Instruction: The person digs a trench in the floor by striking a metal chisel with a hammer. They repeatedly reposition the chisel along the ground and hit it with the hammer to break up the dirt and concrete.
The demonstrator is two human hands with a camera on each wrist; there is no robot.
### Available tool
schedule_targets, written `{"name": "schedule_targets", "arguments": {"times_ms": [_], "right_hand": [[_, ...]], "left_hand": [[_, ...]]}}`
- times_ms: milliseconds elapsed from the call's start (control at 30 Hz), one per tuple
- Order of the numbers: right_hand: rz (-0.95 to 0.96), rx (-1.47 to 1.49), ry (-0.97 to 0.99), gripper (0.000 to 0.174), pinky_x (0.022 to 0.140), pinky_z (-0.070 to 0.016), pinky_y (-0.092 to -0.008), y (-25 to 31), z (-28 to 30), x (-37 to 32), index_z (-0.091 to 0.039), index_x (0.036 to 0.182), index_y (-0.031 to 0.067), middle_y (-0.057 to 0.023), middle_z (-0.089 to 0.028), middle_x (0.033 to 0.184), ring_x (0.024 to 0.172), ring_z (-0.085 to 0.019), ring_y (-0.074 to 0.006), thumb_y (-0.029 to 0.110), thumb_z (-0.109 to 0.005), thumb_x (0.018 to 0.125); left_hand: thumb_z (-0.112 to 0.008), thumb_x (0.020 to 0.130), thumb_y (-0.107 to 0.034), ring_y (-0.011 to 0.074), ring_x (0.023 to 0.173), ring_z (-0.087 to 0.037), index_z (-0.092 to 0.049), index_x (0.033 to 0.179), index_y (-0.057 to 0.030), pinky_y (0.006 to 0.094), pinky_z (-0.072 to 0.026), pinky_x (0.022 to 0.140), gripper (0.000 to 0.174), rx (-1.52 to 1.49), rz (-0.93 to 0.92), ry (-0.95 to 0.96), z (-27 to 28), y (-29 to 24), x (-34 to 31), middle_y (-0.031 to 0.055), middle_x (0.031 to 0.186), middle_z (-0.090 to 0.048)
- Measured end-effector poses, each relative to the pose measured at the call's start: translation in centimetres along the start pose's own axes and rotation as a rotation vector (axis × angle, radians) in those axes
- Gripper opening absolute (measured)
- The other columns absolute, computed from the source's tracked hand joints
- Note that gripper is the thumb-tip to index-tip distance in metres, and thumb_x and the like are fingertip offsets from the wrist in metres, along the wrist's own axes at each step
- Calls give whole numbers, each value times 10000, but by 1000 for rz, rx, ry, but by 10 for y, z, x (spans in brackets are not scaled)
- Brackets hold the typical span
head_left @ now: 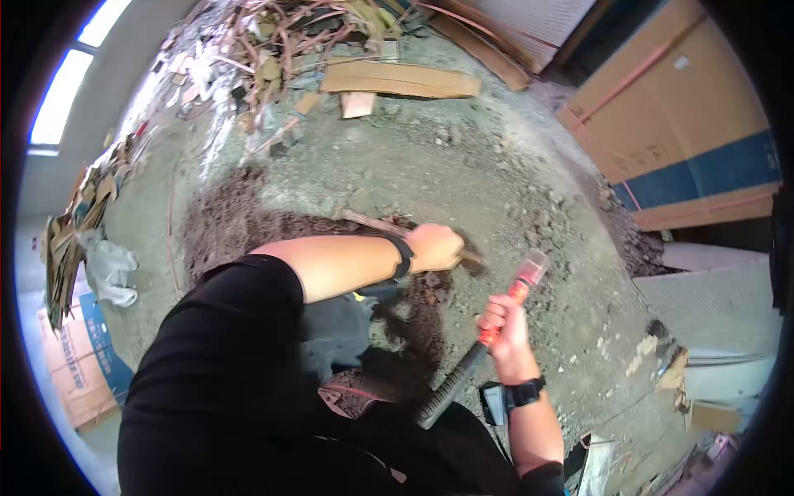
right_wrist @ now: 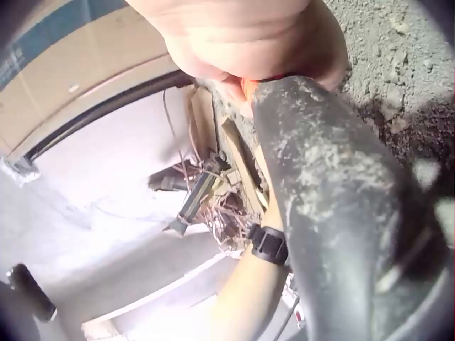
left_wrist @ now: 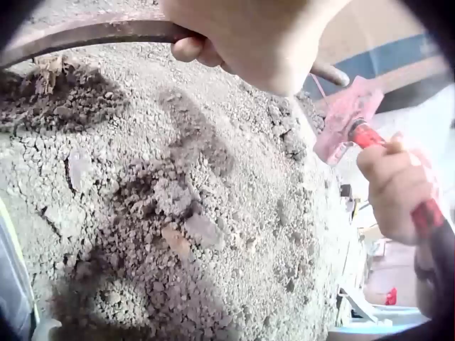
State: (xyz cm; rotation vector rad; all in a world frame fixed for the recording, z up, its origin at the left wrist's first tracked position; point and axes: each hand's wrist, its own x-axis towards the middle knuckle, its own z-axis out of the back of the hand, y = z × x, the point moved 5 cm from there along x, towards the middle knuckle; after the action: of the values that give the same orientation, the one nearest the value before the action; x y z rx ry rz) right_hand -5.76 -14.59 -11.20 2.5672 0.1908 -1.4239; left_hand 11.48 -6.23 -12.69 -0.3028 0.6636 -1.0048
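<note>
In right hand (head_left: pixel 506 322), scuffed red-black tool (head_left: pixel 519 290)

You had no text, brand or number in view that could be read. The characters on the blue-and-tan cardboard box (head_left: pixel 73 364) to your left and the faint marks on the large blue-banded carton (head_left: pixel 670 112) to your right were too small or blurred.
</note>
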Motion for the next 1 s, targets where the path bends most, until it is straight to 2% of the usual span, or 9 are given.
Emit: {"name": "schedule_targets", "arguments": {"times_ms": [100,200,367,433,567,633,700,733,1000], "right_hand": [[13,157,-91,317,399,-294,-229,15,38,1,-298,588,175,92,-274,486,375,-274,-56,51,-507,791],[-22,205,-80,302,399,-299,-232,17,64,-5,-301,583,177,98,-287,481,374,-289,-51,60,-496,781],[-38,240,-189,296,404,-310,-236,18,67,-8,-304,585,180,99,-283,481,373,-301,-53,67,-490,785],[-65,181,-85,289,406,-310,-238,18,59,-6,-313,589,183,100,-277,482,374,-305,-54,66,-485,789],[-21,-22,-100,226,407,-296,-246,16,51,-7,-356,650,155,85,-283,500,388,-289,-59,52,-505,784],[11,-85,-78,179,407,-292,-248,15,39,-12,-384,710,138,76,-295,514,398,-288,-61,43,-517,781],[53,-166,-134,158,409,-291,-247,15,38,-11,-399,745,128,74,-297,520,404,-298,-62,34,-521,781],[43,-167,-179,196,374,-295,-243,15,34,-12,-386,684,156,89,-296,491,359,-284,-51,35,-499,790],[34,-148,-181,192,379,-288,-236,23,51,-1,-386,687,149,88,-297,495,373,-285,-47,44,-506,792]], "left_hand": [[-579,707,-194,335,700,-639,-664,739,-26,424,-515,629,191,117,-19,155,-26,-5,-4,190,730,-638],[-589,710,-187,326,679,-642,-671,742,-36,413,-516,599,174,137,-84,128,-38,-4,-7,168,726,-645],[-607,693,-180,317,674,-643,-671,750,-39,416,-515,602,165,159,-33,171,-51,-3,-2,155,709,-646],[-608,696,-173,309,684,-645,-677,756,-53,406,-516,594,151,162,-30,223,-58,-5,-5,140,717,-651],[-618,687,-169,296,657,-645,-680,744,-69,402,-517,564,130,285,-141,308,-89,-1,-25,118,711,-655],[-625,688,-178,282,657,-646,-669,721,-63,394,-514,532,127,312,-150,346,-87,5,-36,112,705,-651],[-611,711,-162,280,711,-651,-680,745,-77,403,-523,568,115,362,-151,405,-81,9,-42,90,744,-666],[-609,708,-155,272,711,-654,-681,736,-81,399,-522,563,107,393,-203,394,-77,8,-46,85,744,-667],[-617,664,-195,246,586,-635,-634,619,-107,373,-492,497,101,442,-609,306,-56,-40,-65,55,586,-622]]}}
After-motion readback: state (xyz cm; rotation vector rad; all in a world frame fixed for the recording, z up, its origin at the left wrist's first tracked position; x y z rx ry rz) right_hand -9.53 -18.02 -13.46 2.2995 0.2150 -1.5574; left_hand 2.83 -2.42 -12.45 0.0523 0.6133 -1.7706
